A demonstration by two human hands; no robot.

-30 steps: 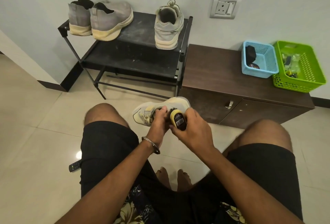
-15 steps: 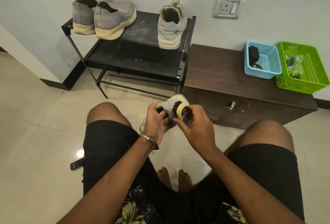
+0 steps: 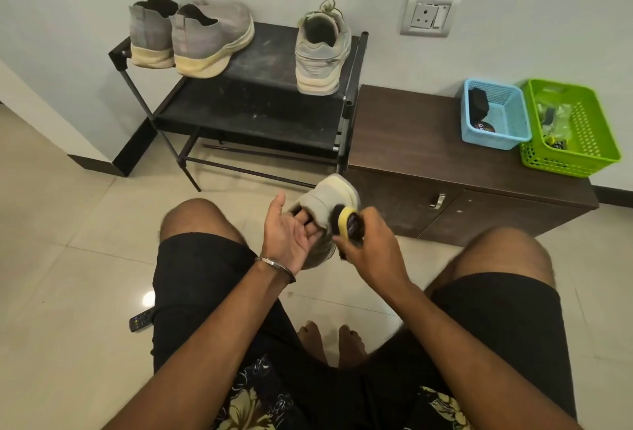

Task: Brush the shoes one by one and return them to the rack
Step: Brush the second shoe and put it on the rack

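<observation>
- Pale floor tiles and a grey wall frame a black shoe rack (image 3: pixel 260 111) at the far left, beside a brown cabinet (image 3: pixel 404 135).
- Head view: the left hand (image 3: pixel 291 234) grasps the beige shoe (image 3: pixel 329 203), fingers tucked into its opening; the right hand (image 3: pixel 371 244) clutches a yellow-backed brush (image 3: pixel 344 222), bristles on the shoe's side.
- Brushing well likely means short strokes away from the body, turning the shoe steadily.
- Its mate (image 3: pixel 323 53) and a grey pair (image 3: pixel 191 36) wait on the rack.

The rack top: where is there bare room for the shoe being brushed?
On the rack, the gap between the grey pair and the lone sneaker is bare. The left end is crowded. The cabinet top left of the blue basket is bare too.
</observation>
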